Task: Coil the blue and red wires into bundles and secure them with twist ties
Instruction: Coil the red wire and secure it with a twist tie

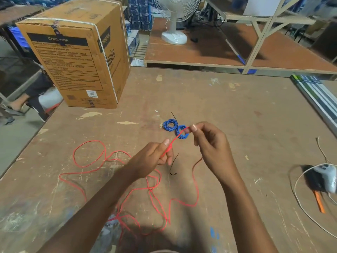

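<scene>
A long red wire (102, 156) sprawls in loose loops over the wooden table (237, 110). My left hand (155, 157) pinches a stretch of it between thumb and fingers. My right hand (207, 141) pinches the wire's end, so a short taut piece runs between both hands. Just beyond my right fingertips lies the blue wire (175, 129), coiled into a figure-eight bundle with a black tie sticking out of its top. A second black twist tie (173, 166) lies loose on the table between my hands.
A large cardboard box (76, 55) stands at the table's back left. At the right edge lie a grey and black tool (322, 178), an orange-handled piece (318, 201) and a whitish cord (299, 198). A white fan (176, 19) stands on a far table.
</scene>
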Available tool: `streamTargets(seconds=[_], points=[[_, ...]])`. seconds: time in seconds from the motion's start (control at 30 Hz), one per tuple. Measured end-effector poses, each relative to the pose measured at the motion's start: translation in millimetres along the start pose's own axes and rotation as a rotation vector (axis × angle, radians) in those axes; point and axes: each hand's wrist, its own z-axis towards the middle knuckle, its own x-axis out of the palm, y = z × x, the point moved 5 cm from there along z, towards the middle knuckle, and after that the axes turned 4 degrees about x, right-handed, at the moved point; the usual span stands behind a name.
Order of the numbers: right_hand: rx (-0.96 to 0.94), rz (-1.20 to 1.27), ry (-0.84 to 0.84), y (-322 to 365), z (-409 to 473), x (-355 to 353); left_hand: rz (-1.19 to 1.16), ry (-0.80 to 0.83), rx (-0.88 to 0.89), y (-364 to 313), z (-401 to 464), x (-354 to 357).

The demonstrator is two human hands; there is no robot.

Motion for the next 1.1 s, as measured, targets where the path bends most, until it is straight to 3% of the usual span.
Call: streamTargets(seconds=[0.13,0.27,0.37,0.5,0.6,0.73,0.87,1.1], points=[[-0.006,0.030,-0.101,-23.3,32.2,7.2,-0.294,-0.011,0.007,-9.7,-5.5,17.8],[0.104,0.139,0.031,-58.0,27.5,41.5,-0.449,-0.008,0.104,-40.2,-5.2,21.3],[0.171,0.271,0.130,-77.7,1.1,69.3,-0.507,-0.154,0.078,-66.2,1.2,11.7],[0.192,0.312,0.118,-80.2,-35.0,94.6,-0.444,-0.162,0.137,-47.0,7.8,-1.2],[0.209,0.153,0.204,-77.8,-49.5,99.3,-0.170,-0.318,0.162,-30.8,15.3,-15.5],[0.290,0.179,0.318,-54.9,-56.5,82.4,0.114,-0.360,0.212,-11.2,20.7,-21.5],[0.281,0.209,0.298,-29.3,-49.0,41.1,0.359,-0.302,0.143,15.8,20.5,-28.9],[0.096,0.030,0.095,-16.3,2.9,-2.7,-0.080,0.064,0.000,15.2,3.6,9.4]])
